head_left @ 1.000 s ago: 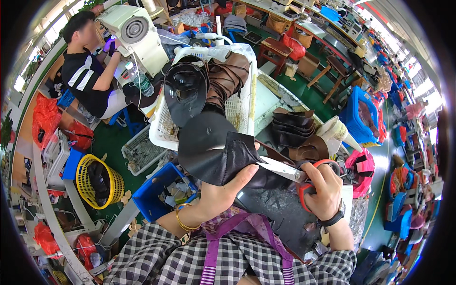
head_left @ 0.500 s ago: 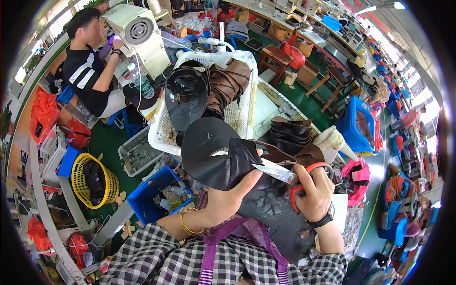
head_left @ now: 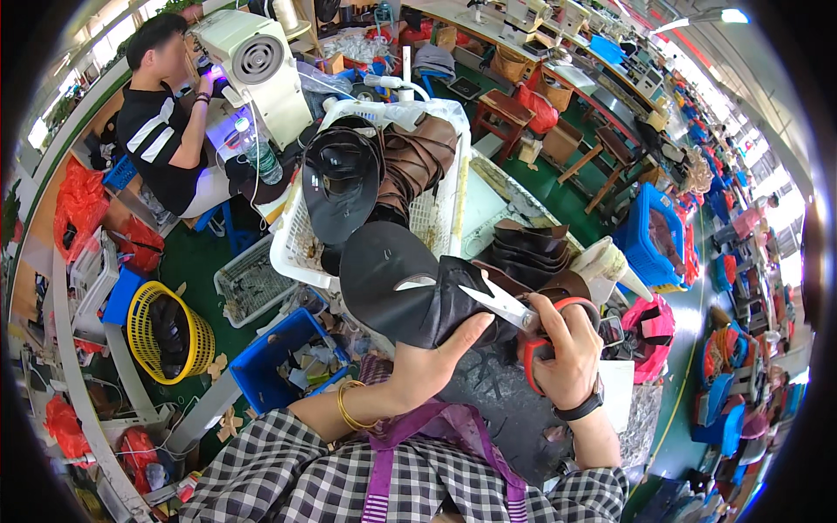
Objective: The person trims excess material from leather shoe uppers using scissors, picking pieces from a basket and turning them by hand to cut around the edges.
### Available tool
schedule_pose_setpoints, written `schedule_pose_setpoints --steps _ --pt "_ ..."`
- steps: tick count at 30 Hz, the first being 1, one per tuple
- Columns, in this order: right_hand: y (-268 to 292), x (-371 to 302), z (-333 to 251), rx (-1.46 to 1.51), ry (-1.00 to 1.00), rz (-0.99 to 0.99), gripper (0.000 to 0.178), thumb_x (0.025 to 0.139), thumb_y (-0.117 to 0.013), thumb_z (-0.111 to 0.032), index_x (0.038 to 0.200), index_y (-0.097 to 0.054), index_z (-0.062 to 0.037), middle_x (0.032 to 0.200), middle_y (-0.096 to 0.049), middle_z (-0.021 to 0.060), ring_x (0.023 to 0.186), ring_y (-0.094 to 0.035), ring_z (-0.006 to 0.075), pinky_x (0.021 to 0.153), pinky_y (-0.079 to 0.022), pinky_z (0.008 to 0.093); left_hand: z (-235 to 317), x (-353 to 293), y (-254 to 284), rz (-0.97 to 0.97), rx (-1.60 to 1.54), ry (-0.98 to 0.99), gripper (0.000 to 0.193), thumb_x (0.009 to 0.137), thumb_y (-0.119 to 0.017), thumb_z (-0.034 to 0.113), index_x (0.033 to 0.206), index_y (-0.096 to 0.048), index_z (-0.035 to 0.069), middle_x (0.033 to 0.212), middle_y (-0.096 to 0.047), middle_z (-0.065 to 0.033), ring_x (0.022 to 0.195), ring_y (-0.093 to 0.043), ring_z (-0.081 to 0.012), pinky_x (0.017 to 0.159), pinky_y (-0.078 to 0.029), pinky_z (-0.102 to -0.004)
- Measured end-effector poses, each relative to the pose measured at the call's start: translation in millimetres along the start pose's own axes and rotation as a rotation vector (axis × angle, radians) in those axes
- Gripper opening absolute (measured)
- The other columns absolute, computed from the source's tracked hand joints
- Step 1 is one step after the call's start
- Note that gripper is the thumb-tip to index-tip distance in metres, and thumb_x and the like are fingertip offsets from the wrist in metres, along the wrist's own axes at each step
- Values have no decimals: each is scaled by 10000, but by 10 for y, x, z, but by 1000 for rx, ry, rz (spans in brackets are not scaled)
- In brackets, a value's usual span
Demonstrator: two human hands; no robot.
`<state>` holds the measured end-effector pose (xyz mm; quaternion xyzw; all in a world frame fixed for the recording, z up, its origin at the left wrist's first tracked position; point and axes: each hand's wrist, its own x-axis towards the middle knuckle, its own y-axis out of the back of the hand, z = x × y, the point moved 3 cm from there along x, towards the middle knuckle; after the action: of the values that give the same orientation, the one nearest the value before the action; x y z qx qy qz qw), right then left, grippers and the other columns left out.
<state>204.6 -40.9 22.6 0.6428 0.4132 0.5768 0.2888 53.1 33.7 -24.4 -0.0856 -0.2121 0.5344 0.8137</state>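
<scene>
My left hand (head_left: 427, 370) grips a black leather shoe piece (head_left: 384, 283) by its near edge, thumb on top and the other fingers hidden beneath. In my right hand (head_left: 567, 357) is a pair of scissors (head_left: 507, 305) with red handles. Their blades point left, apart, and reach the right part of the leather, where a folded flap stands up. Just beyond my hands, a stack of dark leather pieces (head_left: 530, 250) lies on the table (head_left: 497, 410). More black leather pieces (head_left: 342, 187) and brown ones (head_left: 423, 157) are piled in a white plastic basket (head_left: 465, 200).
A blue bin (head_left: 261, 379) with scraps and a yellow basket (head_left: 207, 340) stand on the floor at the left. Far left, a co-worker (head_left: 166, 131) sits at a pale machine (head_left: 283, 96). A pink bag (head_left: 652, 336) and blue crate (head_left: 641, 218) are at the right.
The scissors and my right hand have shifted slightly left. The blades now reach farther into the leather, whose flap has bent. My left hand has moved slightly with the piece.
</scene>
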Motion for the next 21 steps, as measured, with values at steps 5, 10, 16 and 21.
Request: schedule_pose_setpoints --steps 5,10,16,21 --pt "40 -25 -22 4 -25 -11 685 500 -675 18 1165 -578 -117 737 -446 80 673 -515 267 581 -445 370 -25 8 5 -1 0 6 197 845 -675 64 1017 -643 -27 958 -661 -50 850 -613 -97 756 -487 -239" --pt "37 -46 -43 -10 -33 -24 687 503 -675 14 1170 -570 -111 748 -452 89 677 -521 273 580 -446 376 -28 -16 -11 -15 23 -2 198 848 -672 67 1018 -640 -28 977 -656 -54 870 -611 -100 761 -489 -243" --pt "-23 -97 -50 32 -32 -8 654 527 -668 14 1163 -571 -106 743 -455 94 662 -532 274 569 -448 369 -50 -43 -11 -40 9 -4 206 855 -661 55 1040 -628 -29 995 -649 -59 891 -606 -110 773 -487 -245" --pt "-43 -118 -74 56 -36 4 631 562 -666 19 1172 -568 -108 719 -466 84 633 -530 261 545 -448 366 -57 -62 14 -32 40 -56 222 857 -658 56 1058 -617 -29 998 -647 -58 889 -603 -114 780 -483 -249"
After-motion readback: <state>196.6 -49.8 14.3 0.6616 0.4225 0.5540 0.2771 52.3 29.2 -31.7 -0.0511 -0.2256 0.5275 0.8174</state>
